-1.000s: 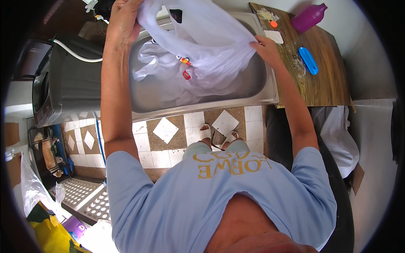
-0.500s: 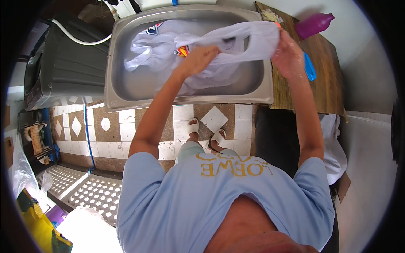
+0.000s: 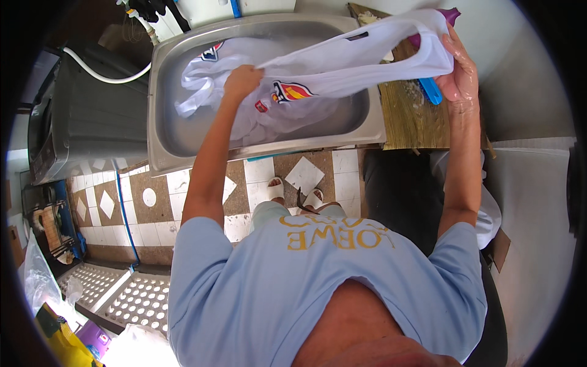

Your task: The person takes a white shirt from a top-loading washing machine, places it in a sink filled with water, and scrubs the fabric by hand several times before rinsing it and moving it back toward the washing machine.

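Over the steel sink (image 3: 165,122) by the wooden counter (image 3: 416,119), the white shirt (image 3: 342,67), bunched a moment ago, now stretches taut between the left hand (image 3: 243,78) and right hand (image 3: 457,70), both clenched on its ends, more laundry (image 3: 202,79) below.

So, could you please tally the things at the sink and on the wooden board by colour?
White garment, held by left hand and right hand: 1
Blue brush: 1
Purple bottle: 1
Total: 3
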Tool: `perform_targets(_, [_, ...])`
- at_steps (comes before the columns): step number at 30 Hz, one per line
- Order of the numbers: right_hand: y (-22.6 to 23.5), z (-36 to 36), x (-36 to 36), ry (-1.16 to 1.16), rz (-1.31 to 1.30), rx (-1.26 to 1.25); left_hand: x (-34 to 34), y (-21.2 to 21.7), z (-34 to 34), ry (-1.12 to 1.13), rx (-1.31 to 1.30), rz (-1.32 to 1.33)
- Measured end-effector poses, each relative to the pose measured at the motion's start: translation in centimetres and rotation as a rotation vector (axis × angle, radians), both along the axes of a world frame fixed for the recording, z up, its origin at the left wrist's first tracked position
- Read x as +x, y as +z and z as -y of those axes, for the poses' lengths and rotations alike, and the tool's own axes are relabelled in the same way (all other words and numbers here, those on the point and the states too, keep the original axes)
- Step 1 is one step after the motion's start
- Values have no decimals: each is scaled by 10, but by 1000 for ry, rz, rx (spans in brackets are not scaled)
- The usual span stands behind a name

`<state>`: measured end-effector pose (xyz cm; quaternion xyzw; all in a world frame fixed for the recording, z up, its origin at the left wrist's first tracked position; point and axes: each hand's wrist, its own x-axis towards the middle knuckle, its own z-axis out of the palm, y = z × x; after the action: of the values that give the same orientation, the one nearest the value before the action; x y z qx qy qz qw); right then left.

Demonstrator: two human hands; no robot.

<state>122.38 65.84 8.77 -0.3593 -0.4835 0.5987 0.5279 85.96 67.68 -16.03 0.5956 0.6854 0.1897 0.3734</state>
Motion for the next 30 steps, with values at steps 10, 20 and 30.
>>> perform_targets(10, [-57,-36,4,18,-54,-267,4,61,8,506,52,780])
perform_targets(20, [65,-49,34,220,-195,86,25,234,45,230,502,752])
perform_targets(30, [104,-89,39,378,-65,-11,-6,317,17,92,504,538])
